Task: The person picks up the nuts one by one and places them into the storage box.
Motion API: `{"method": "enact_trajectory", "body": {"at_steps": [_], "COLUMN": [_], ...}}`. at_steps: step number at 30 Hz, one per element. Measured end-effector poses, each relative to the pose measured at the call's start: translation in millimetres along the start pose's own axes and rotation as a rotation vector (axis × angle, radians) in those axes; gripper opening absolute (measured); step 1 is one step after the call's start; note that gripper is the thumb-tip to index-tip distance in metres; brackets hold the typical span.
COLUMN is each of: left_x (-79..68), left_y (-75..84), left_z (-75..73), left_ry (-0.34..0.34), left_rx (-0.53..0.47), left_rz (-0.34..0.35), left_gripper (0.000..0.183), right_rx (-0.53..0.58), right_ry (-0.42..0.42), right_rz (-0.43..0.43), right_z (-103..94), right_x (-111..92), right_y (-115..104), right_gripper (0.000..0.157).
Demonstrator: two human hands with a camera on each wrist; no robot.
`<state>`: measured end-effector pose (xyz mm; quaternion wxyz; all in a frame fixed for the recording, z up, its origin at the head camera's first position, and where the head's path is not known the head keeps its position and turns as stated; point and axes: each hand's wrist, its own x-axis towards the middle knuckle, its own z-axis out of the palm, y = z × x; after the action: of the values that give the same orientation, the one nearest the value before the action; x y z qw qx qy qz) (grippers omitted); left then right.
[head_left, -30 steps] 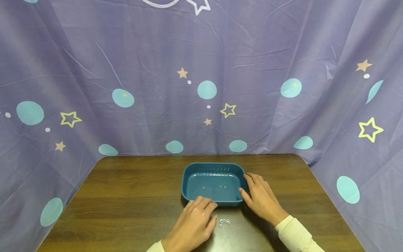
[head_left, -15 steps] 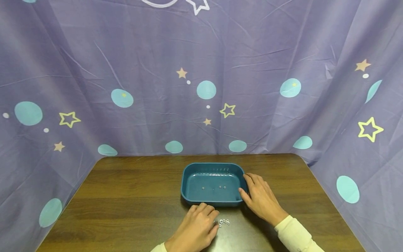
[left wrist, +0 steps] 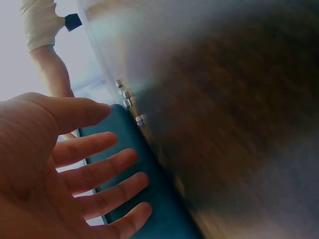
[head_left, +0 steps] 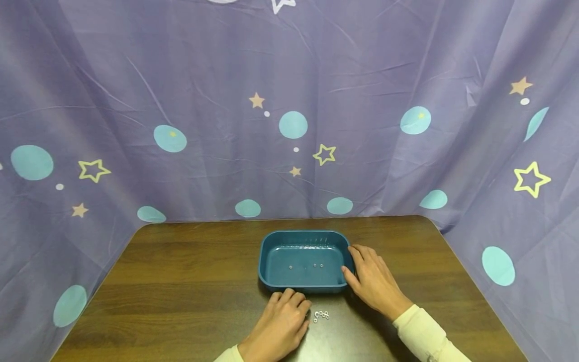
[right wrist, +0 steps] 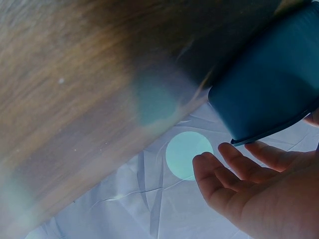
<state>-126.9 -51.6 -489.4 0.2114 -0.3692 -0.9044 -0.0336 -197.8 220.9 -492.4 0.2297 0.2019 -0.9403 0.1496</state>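
Observation:
A teal plastic tray stands on the table, with 3 tiny metal nuts on its floor. In front of it lies a small group of silver nuts. My left hand hovers at their left, fingers bent loosely in the head view. The left wrist view shows the hand's fingers spread apart, with nothing visible between thumb and index. My right hand rests at the tray's right rim, thumb over the edge. In the right wrist view its fingers reach the rim, fairly straight; the thumb is mostly hidden.
The brown wooden table extends around the tray on all sides. A purple curtain with stars and blue spots hangs behind the table and along both sides.
My left hand has drawn back from the tray's front rim toward the loose nuts, its fingers lower. The right hand keeps its place at the tray. The head view has tilted slightly down.

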Motion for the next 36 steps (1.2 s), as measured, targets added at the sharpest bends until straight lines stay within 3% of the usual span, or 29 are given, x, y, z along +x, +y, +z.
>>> {"method": "enact_trajectory", "body": {"at_steps": [9,23,31,36], "left_x": [1.7,3.3,3.2,2.6], "left_y": [1.5,3.1,3.3,4.0], "left_z": [3.5,5.0,8.2,9.6], "left_ry": [-0.028,0.054,0.009,0.017], "left_rx": [0.042,0.113,0.112,0.123], "left_rz": [0.005,0.052,0.046,0.047], "left_gripper": [0.017,0.005,0.012,0.013], "right_rx": [0.0,0.004,0.012,0.013], "right_ry": [-0.004,-0.01,-0.008,-0.004], "right_rz": [0.0,0.005,0.0,0.0], "right_z": [-1.3,-1.7,-1.2,-1.0], "right_x": [0.6,2.0,2.0,0.2], "right_y": [-0.5,-0.1,0.0,-0.2], "right_gripper": [0.06,0.06,0.059,0.059]}}
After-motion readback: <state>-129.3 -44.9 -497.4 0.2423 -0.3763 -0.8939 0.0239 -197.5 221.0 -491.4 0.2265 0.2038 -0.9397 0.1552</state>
